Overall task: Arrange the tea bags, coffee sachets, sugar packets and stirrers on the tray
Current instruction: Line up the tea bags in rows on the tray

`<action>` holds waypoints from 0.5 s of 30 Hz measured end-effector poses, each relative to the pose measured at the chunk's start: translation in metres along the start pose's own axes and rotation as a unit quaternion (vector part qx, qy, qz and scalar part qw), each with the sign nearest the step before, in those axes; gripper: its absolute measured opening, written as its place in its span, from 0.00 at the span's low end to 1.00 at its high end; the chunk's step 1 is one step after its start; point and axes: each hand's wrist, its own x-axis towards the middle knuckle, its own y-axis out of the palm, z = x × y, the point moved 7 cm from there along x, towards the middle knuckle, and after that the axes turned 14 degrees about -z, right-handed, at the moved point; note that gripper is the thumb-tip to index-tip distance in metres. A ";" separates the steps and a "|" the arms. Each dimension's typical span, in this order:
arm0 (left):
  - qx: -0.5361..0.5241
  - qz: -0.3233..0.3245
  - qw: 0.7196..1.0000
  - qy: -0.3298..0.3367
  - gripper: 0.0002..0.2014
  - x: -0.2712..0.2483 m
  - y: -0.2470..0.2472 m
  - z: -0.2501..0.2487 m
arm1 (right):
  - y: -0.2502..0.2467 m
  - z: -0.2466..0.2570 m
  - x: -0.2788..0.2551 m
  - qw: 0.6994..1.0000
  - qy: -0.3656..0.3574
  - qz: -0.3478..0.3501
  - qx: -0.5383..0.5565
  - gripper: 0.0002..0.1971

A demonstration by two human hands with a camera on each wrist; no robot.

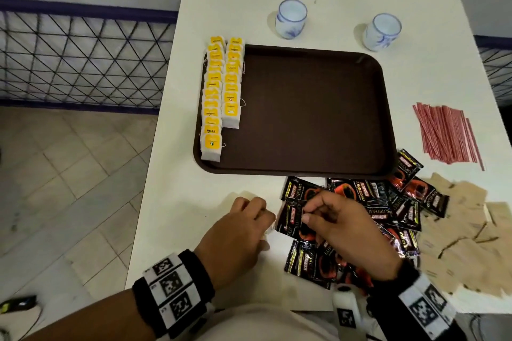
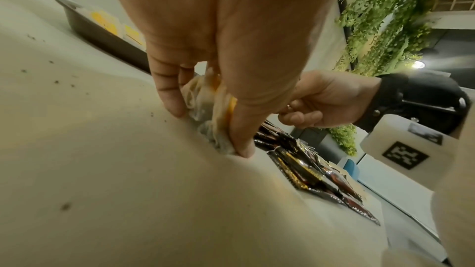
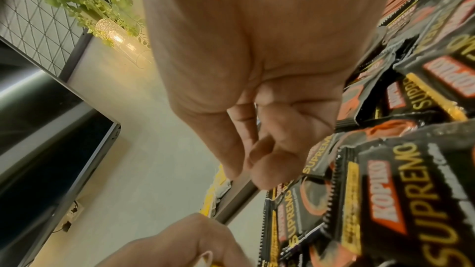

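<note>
Tea-bag step nearly done: left hand fingers curl round a bunch of tea bags on the table. Right hand fingertips pinch a Kopiko sachet. Next, probably: bags to tray.

The coffee sachets at lower right are glossy black foil. The tea bags at upper left look like thin matt paper with yellow paper tags. The tray is matt brown plastic on a smooth white table. The sugar packets are dull tan paper.
</note>
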 end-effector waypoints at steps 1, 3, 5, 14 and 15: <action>-0.013 0.002 1.000 -0.013 0.17 -0.003 0.000 0.005 | 0.004 -0.004 0.002 1.000 -0.001 0.001 -0.007 0.07; -0.026 0.007 0.999 -0.023 0.15 -0.008 0.003 0.009 | 0.007 -0.005 0.001 1.000 -0.004 -0.005 0.010 0.08; -0.043 0.022 0.998 -0.039 0.15 -0.010 0.006 0.009 | 0.006 -0.005 0.000 1.000 -0.002 -0.006 0.020 0.09; -0.452 0.008 0.809 -0.377 0.13 0.013 -0.036 0.037 | 0.034 0.047 0.003 0.989 -0.129 0.043 0.050 0.09; -0.459 0.006 0.805 -0.375 0.12 0.017 -0.041 0.039 | 0.042 0.057 0.005 0.985 -0.157 0.051 0.048 0.09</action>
